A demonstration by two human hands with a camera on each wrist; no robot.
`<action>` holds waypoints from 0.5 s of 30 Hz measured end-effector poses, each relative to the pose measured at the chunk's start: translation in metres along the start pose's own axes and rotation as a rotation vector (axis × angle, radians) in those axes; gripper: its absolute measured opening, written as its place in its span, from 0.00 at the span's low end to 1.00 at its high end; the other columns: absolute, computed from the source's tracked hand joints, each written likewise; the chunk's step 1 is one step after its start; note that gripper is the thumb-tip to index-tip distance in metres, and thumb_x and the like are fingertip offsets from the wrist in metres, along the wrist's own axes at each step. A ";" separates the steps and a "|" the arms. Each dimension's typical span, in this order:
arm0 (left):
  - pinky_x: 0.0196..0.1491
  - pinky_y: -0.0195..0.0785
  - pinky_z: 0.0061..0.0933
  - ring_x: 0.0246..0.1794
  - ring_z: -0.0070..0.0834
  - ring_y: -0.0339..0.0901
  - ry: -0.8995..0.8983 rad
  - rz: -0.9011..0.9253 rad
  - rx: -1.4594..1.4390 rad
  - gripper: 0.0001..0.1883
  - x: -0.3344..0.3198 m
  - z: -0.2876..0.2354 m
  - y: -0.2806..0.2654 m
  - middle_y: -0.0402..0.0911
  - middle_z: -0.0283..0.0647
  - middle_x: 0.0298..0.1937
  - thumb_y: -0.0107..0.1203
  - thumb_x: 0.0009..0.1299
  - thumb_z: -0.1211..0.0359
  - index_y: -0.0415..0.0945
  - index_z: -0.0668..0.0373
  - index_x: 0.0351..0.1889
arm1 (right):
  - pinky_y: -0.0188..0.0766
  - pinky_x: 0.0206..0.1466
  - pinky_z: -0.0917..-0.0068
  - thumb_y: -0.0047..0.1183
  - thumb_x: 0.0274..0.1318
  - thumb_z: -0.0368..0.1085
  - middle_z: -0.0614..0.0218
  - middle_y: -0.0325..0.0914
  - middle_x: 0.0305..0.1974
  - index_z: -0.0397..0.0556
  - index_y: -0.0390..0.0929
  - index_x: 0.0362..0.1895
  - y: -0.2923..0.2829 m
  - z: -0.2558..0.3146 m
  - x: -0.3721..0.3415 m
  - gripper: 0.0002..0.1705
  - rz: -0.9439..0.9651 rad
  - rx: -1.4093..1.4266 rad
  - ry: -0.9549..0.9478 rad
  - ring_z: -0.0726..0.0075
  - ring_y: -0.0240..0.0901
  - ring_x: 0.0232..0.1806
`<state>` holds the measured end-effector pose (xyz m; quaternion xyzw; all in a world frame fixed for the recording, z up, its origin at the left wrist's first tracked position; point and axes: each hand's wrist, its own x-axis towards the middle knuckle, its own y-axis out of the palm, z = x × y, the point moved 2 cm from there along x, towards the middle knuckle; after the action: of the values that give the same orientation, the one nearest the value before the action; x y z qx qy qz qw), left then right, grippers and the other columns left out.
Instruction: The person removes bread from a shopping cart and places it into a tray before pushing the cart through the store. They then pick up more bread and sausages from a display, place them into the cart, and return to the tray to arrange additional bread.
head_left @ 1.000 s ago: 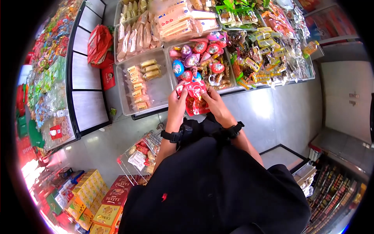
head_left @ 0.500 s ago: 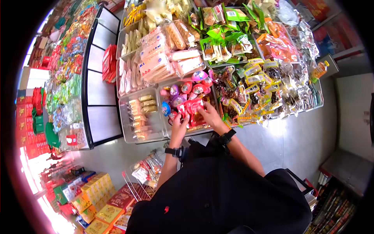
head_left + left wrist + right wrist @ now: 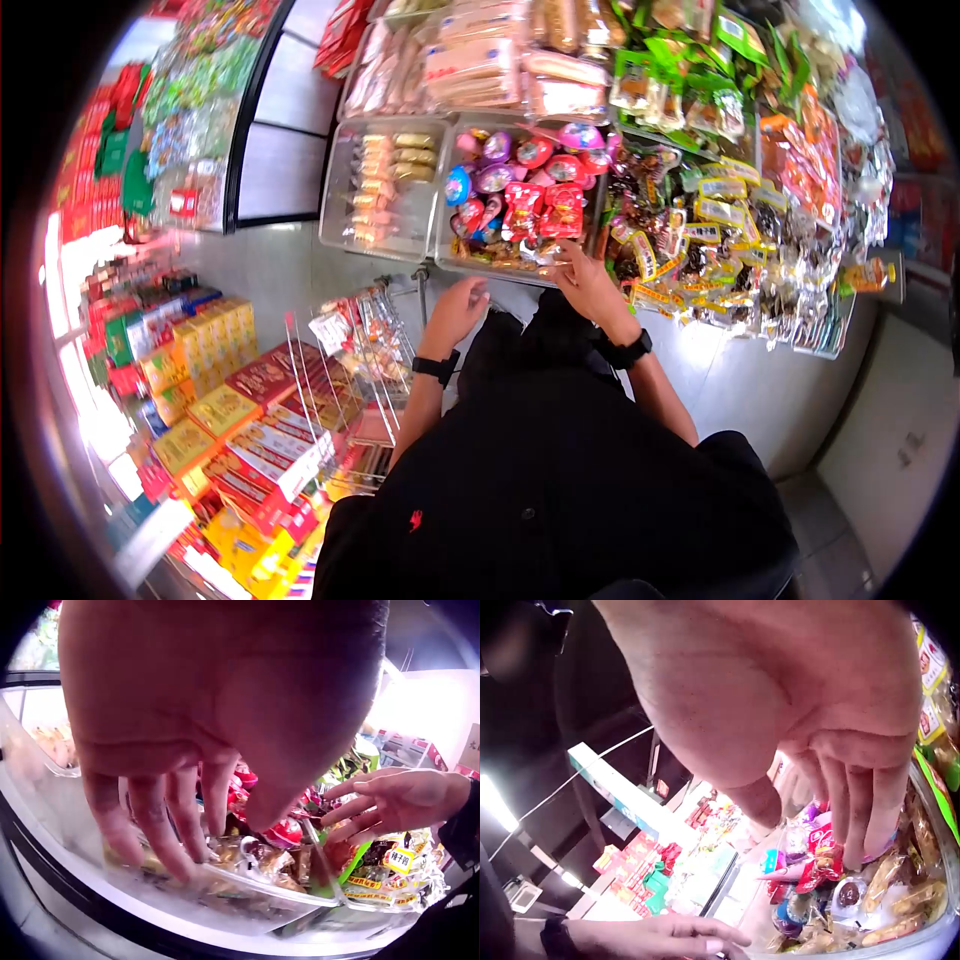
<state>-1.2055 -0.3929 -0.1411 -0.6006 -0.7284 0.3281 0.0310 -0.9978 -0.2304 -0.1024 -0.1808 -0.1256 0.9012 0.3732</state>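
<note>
My right hand (image 3: pixel 592 288) is over the front edge of a clear bin (image 3: pixel 440 235), fingers loosely extended and holding nothing. In that bin, shiny red snack packets (image 3: pixel 522 212) lie on top of colourful egg-shaped packages (image 3: pixel 496 178) in pink, purple and blue. The right wrist view has the fingers hanging just above a red packet (image 3: pixel 823 859) and small clear-wrapped snacks (image 3: pixel 885 889). My left hand (image 3: pixel 456 315), also holding nothing, hovers in front of the bins with its fingers relaxed. Its fingers overlap the bin's front rim in the left wrist view.
Left of the bin is another tray with wrapped cakes (image 3: pixel 375 190). Yellow-labelled snack packs (image 3: pixel 705 230) are heaped to the right. A loaded shopping cart (image 3: pixel 375 345) stands at the left, beside stacked gift boxes (image 3: pixel 225 405).
Both hands held a red packet between them earlier. It has been let go onto the egg-shaped packages, and the hands have parted, the left drawing back toward the body.
</note>
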 end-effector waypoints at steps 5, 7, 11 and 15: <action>0.45 0.73 0.40 0.42 0.44 0.79 -0.153 -0.017 0.018 0.17 -0.077 0.043 -0.003 0.80 0.47 0.44 0.55 0.68 0.62 0.74 0.59 0.53 | 0.75 0.44 0.59 0.56 0.59 0.36 0.49 0.81 0.41 0.42 0.70 0.56 0.029 0.030 0.006 0.22 0.285 -0.146 -0.173 0.46 0.80 0.42; 0.45 0.73 0.39 0.41 0.42 0.80 -0.173 -0.124 0.040 0.17 -0.108 0.052 -0.004 0.81 0.48 0.44 0.54 0.69 0.62 0.73 0.62 0.52 | 0.75 0.45 0.62 0.55 0.60 0.37 0.51 0.81 0.43 0.43 0.70 0.56 0.056 0.036 0.012 0.22 0.367 -0.187 -0.171 0.51 0.81 0.44; 0.46 0.73 0.38 0.40 0.42 0.80 -0.359 -0.430 -0.144 0.16 -0.187 0.081 -0.003 0.81 0.50 0.44 0.53 0.69 0.64 0.73 0.63 0.51 | 0.76 0.44 0.67 0.55 0.60 0.37 0.55 0.81 0.44 0.43 0.71 0.56 0.127 0.068 0.010 0.21 0.608 -0.251 -0.185 0.60 0.81 0.43; 0.43 0.72 0.41 0.39 0.45 0.80 -0.422 -0.694 -0.268 0.14 -0.262 0.131 0.018 0.83 0.47 0.37 0.51 0.69 0.63 0.75 0.60 0.47 | 0.75 0.44 0.71 0.57 0.57 0.33 0.55 0.81 0.43 0.41 0.71 0.56 0.202 0.112 -0.009 0.22 0.791 -0.279 -0.295 0.63 0.81 0.42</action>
<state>-1.1751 -0.6840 -0.1618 -0.2384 -0.9138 0.3166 -0.0886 -1.1654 -0.3866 -0.0725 -0.1330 -0.2193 0.9652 -0.0502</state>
